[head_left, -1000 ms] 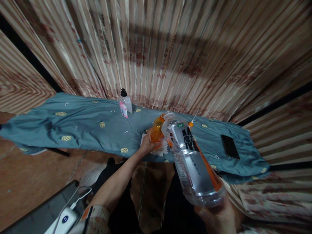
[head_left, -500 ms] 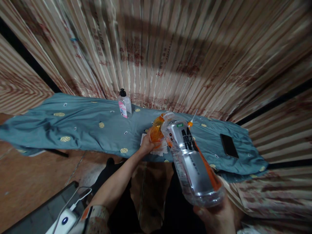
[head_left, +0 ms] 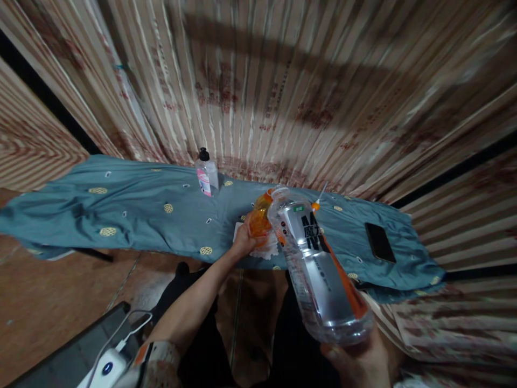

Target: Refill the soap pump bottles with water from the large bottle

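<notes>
My left hand point(head_left: 244, 240) is wrapped round an orange translucent bottle point(head_left: 260, 216) over the middle of the cloth-covered table. In my right hand point(head_left: 357, 360) is the base of a large clear bottle point(head_left: 319, 269) with a silver and orange label. The large bottle is tilted, its open mouth up against the neck of the orange one. Beneath the orange bottle lies a white paper point(head_left: 266, 249). An orange pump top with a pale tube point(head_left: 316, 206) stands on the cloth just behind the large bottle.
A clear pump bottle with a black top point(head_left: 207, 177) stands at the table's back edge. A dark phone point(head_left: 379, 242) lies on the blue-green cloth point(head_left: 137, 210) at the right. A white power bank point(head_left: 107, 368) with a cable is at the lower left. A striped curtain hangs behind.
</notes>
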{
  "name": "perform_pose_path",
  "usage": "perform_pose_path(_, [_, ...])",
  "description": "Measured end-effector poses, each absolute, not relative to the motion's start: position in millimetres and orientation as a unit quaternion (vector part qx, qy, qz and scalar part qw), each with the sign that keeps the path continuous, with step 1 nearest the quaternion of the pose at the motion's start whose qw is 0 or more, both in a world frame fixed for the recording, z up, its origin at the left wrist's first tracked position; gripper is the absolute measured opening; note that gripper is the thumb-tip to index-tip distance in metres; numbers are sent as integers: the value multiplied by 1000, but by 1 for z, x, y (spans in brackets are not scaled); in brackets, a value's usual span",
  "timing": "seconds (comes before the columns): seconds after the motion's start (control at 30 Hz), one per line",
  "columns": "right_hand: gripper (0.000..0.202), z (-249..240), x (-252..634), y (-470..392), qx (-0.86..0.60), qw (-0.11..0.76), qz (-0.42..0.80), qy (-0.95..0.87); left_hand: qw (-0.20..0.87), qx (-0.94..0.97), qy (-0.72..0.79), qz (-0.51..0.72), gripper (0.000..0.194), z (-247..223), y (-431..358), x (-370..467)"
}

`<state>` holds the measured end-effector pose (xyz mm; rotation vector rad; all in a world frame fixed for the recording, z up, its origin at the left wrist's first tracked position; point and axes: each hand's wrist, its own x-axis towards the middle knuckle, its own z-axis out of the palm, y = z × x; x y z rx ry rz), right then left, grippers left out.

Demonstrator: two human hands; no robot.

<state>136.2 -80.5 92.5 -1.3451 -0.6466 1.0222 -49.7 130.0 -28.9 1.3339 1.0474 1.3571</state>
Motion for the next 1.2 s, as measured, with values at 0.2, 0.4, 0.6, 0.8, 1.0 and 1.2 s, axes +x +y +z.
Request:
perform_pose_path(0.2, [98,92,136,-81,-584,611,443,-299,492,520,418,559,75,-35,132,-47])
perform_pose_path(0.4, [92,96,132,-80,-573,626,448,-282,488,521,419,561,76,-31,131,-47])
perform_pose_path(0.6, [93,97,130,-80,-581,622,441,-286,473,526,434,558,78,-31,130,-47])
perform_pose_path(0.8, [90,100,128,-80,-573,627,449,-278,465,530,453,545,76,-31,129,-47])
perform_pose_path(1.0, [91,100,128,-77,-560,638,450,-279,456,533,460,544,76,-29,130,-48])
perform_pose_path(1.2, [92,97,131,-79,-563,630,443,-298,475,527,441,550,75,-26,129,-48])
